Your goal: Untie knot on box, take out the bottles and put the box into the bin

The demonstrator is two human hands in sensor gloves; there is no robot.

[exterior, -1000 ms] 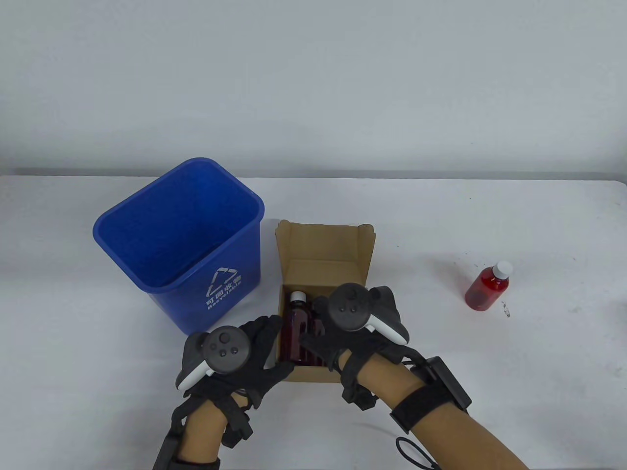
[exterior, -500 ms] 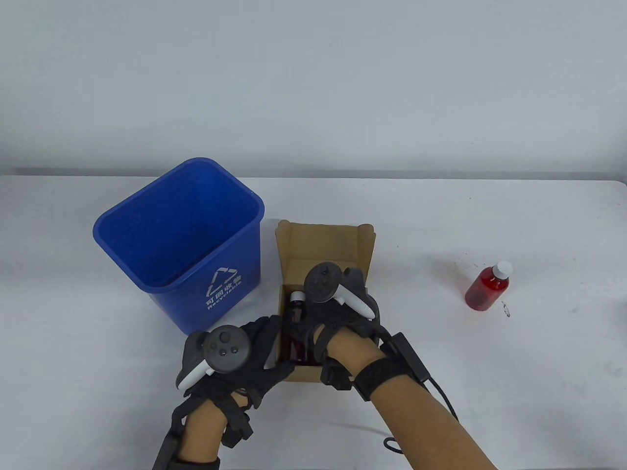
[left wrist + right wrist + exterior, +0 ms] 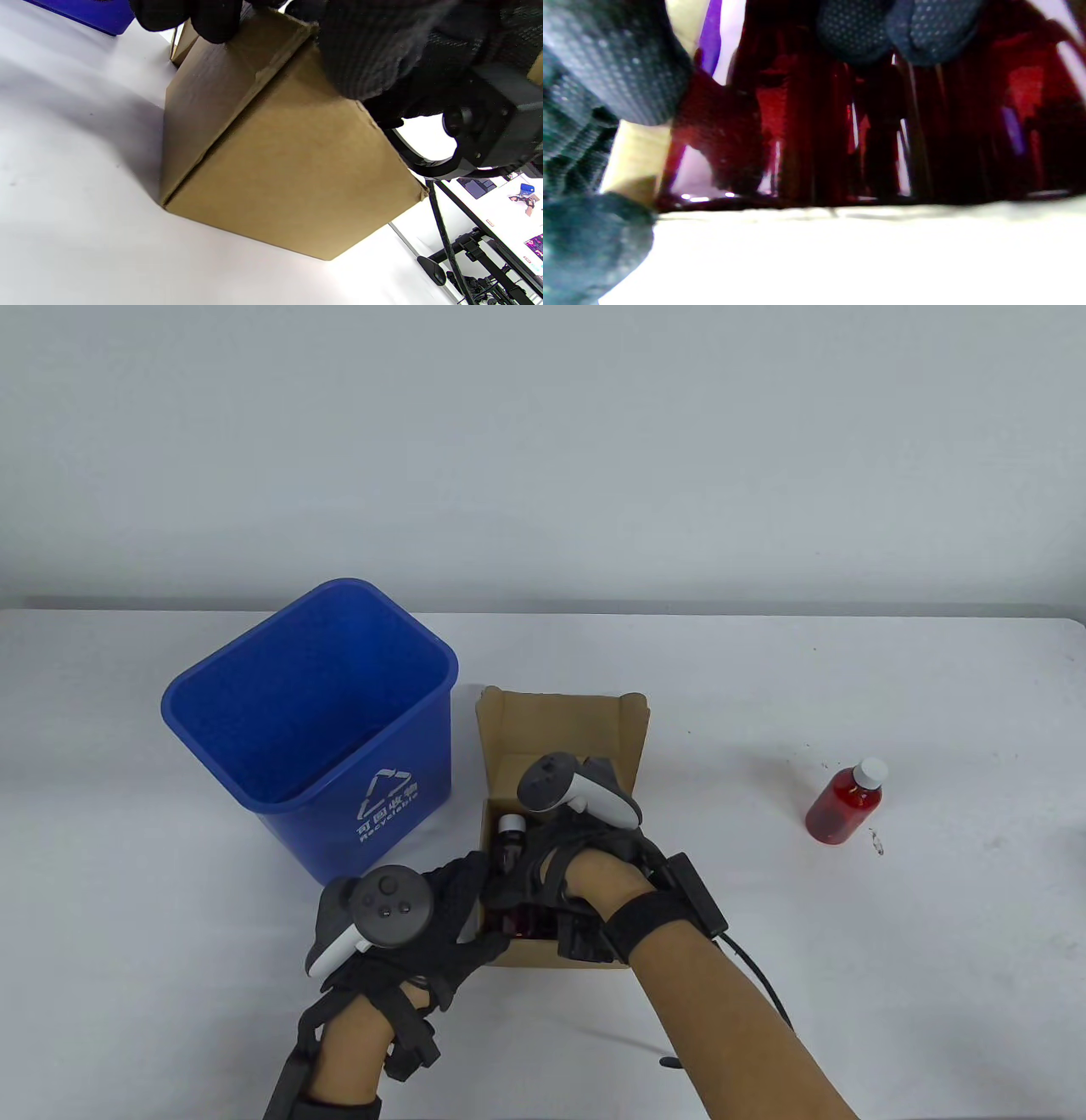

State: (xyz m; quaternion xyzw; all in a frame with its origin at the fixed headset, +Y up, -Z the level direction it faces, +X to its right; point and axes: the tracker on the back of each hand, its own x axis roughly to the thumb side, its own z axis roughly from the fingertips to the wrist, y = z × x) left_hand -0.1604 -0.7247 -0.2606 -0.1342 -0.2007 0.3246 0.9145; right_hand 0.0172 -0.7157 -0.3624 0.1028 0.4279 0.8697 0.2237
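Table view is showing the cardboard box [image 3: 556,729] sitting open on the white table [image 3: 848,687], just right of the blue bin [image 3: 310,721], with its lid flap standing up at the far side. No string or knot is showing anywhere, so the untying is looking finished. One red bottle [image 3: 844,803] with a white cap is already lying out on the table, well to the right of the box. Dark red bottles [image 3: 512,848] are still sitting inside the box, so the emptying is only partly done, and the box is not yet going into the bin.

The right hand [image 3: 564,869] is reaching down into the box among those bottles; in the right wrist view its fingertips [image 3: 857,29] are lying against the dark red glass, but whether they are actually clamping a bottle I cannot tell. The left hand [image 3: 424,916] is gripping the box's near left corner, fingers curling over the top edge in the left wrist view, steadying it.

As for writing, the bin is carrying a white recycling-arrows mark with Chinese characters and a word that seems to read "Recyclable" beneath. No labels are showing on the bottles or box.
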